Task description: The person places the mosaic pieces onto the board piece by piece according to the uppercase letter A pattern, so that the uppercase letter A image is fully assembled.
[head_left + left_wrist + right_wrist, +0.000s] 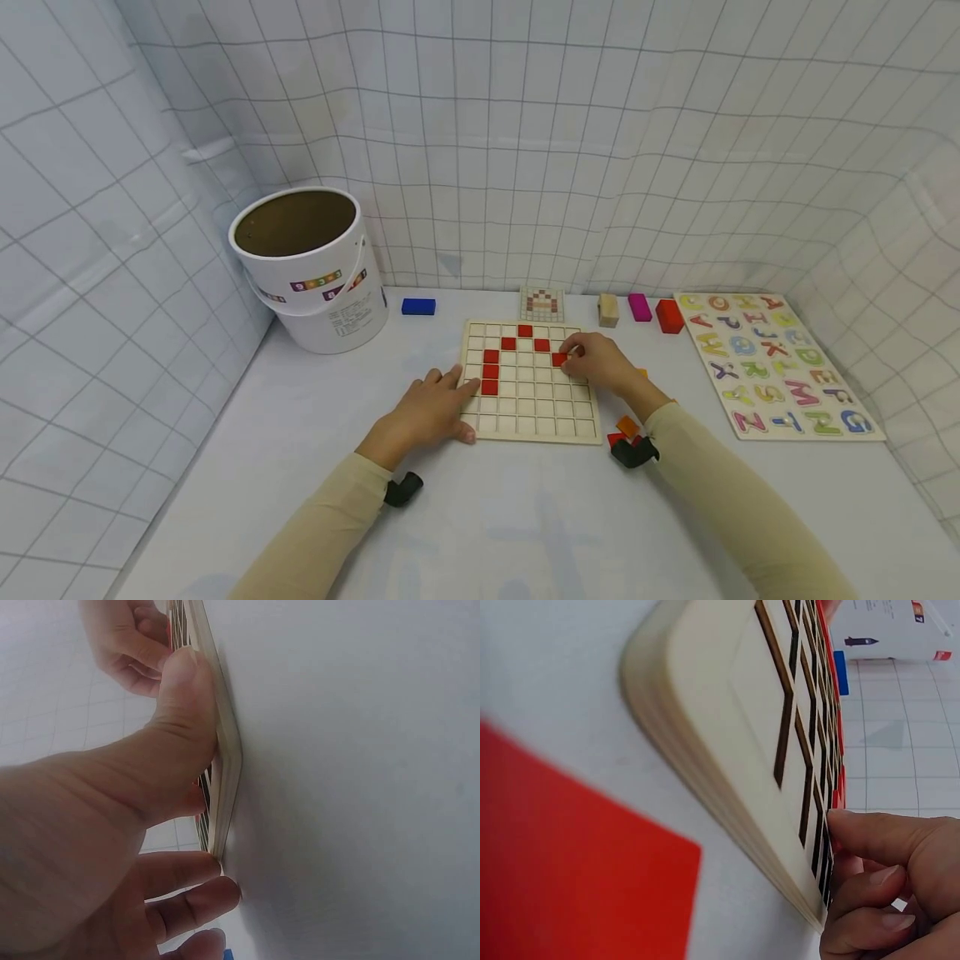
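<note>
A square wooden grid board (536, 408) lies on the table. Several red square tiles (491, 372) sit in its cells, forming a column at the left and a slanted peak at the top. My right hand (602, 364) pinches a red tile (558, 360) between thumb and fingers, at a cell near the board's right side. On the left edge and near corner rests my left hand (429, 410), its thumb (184, 697) against the board's rim and its other fingers extended along the side. Beyond the board is a small pattern card (542, 305).
Loose orange tiles (627, 427) and a red tile (585, 862) lie right of the board, partly under the right wrist. Behind are blue (418, 307), wooden (608, 311), magenta (640, 307) and red (670, 317) blocks. A white bucket (330, 312) stands left, an alphabet board (780, 367) right.
</note>
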`<action>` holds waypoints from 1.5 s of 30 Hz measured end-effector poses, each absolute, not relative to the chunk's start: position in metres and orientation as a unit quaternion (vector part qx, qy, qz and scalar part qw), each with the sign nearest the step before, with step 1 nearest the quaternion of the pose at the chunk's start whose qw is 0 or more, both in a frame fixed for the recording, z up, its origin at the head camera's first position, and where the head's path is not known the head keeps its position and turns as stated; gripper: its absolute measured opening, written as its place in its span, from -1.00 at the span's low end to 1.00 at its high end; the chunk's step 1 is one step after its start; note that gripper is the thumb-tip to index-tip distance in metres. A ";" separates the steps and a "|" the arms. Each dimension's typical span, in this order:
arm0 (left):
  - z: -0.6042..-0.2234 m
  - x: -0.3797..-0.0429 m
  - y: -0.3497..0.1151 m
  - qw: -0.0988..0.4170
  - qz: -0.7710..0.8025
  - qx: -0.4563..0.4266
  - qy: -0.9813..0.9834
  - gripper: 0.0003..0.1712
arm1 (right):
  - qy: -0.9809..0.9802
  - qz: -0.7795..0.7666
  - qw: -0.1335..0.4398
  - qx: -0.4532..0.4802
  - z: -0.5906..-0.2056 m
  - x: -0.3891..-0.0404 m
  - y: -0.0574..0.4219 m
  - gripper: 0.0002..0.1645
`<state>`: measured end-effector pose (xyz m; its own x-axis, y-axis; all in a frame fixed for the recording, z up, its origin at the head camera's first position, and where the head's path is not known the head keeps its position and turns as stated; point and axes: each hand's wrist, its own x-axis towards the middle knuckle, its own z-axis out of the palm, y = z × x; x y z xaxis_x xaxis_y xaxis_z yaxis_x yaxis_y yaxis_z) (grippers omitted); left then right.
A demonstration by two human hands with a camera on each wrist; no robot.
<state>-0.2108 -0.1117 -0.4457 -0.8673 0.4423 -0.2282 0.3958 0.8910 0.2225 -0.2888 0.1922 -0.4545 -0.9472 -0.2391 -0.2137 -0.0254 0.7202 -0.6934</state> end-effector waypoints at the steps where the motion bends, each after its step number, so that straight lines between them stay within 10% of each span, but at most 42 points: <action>1: -0.445 -0.211 -0.111 0.137 0.085 0.219 0.962 0.04 | 0.916 -0.367 0.146 -0.072 -0.454 -0.288 0.193 -0.73; 24: -0.442 -0.209 -0.110 0.142 0.079 0.218 0.962 0.02 | 0.901 -0.408 0.140 -0.037 -0.464 -0.163 0.291 -0.36; 45: -0.444 -0.209 -0.109 0.139 0.085 0.218 0.962 0.02 | 0.937 -0.328 0.101 -0.058 -0.469 -0.149 0.279 -0.66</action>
